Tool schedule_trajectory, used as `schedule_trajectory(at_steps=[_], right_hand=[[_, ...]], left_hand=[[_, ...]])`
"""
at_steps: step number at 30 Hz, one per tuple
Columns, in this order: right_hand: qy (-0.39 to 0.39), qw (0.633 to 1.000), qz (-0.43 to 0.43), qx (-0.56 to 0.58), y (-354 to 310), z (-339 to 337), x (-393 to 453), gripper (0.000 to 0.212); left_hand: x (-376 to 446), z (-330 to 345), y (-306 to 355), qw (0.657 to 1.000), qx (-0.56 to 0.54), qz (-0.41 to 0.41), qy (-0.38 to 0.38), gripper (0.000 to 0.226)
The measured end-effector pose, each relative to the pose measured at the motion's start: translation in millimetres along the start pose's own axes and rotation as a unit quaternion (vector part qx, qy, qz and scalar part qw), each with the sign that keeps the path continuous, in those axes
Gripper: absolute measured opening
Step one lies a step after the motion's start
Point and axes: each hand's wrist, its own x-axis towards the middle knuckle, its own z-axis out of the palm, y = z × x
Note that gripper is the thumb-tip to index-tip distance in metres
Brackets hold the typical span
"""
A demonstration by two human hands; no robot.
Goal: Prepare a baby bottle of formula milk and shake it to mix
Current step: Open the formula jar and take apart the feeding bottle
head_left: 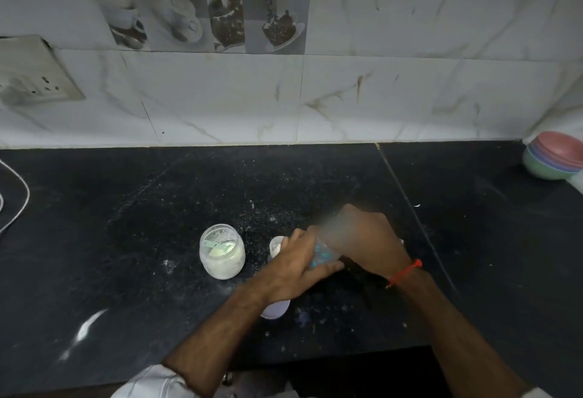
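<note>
Both hands grip the baby bottle (321,254), left hand (296,268) low, right hand (362,239) on top.

Just left of the left grip (291,266) stands an open glass jar (222,251), with a small white cup (277,245) between them. A pale lid (275,308) lies under its wrist. The dark table (126,224) lies bare farther left; stacked bowls (555,156) sit well right of the right grip (362,239).

Bare forearms — a red thread bracelet (404,272) on the right wrist — white sleeve (148,382) pushed up.
</note>
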Motion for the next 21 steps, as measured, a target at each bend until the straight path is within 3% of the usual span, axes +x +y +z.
schedule_trajectory(at_steps=[2,4,6,9,12,14,16,18,21], right_hand=[[-0.107,0.992,-0.012,0.071,3.7,-12.9,0.5,0.024],[-0.209,0.973,0.000,0.095,1.8,-29.9,5.1,0.038],[-0.258,0.961,0.023,0.100,-2.9,-39.6,11.2,0.053],[-0.214,0.969,0.119,0.016,-11.1,-36.5,22.1,0.059],[-0.219,0.962,0.107,-0.121,-13.1,-32.2,30.8,0.048],[-0.270,0.958,0.074,-0.068,-15.3,-36.1,31.9,0.031],[-0.310,0.948,0.071,-0.020,-16.0,-40.5,33.2,0.052],[-0.313,0.943,0.102,-0.039,-19.0,-39.3,33.5,0.057],[-0.294,0.947,0.093,-0.087,-16.4,-37.1,35.6,0.035]], left_hand=[[-3.7,-1.5,-1.7,0.999,-0.027,0.017,-0.015,0.055],[-6.6,-2.3,-2.1,1.000,-0.013,0.013,-0.007,0.057],[-6.8,-1.6,-2.7,1.000,0.022,0.000,0.014,0.061],[-4.9,-0.6,1.0,0.997,0.067,-0.011,0.037,0.062],[-5.0,-0.1,3.0,0.994,0.094,-0.023,0.046,0.059],[-5.7,0.5,-0.7,0.993,0.099,-0.040,0.050,0.058],[-6.8,0.6,-3.7,0.993,0.092,-0.049,0.062,0.056],[-7.1,2.1,-4.2,0.993,0.084,-0.048,0.072,0.054],[-4.1,7.7,-4.6,0.993,0.077,-0.040,0.079,0.058]])
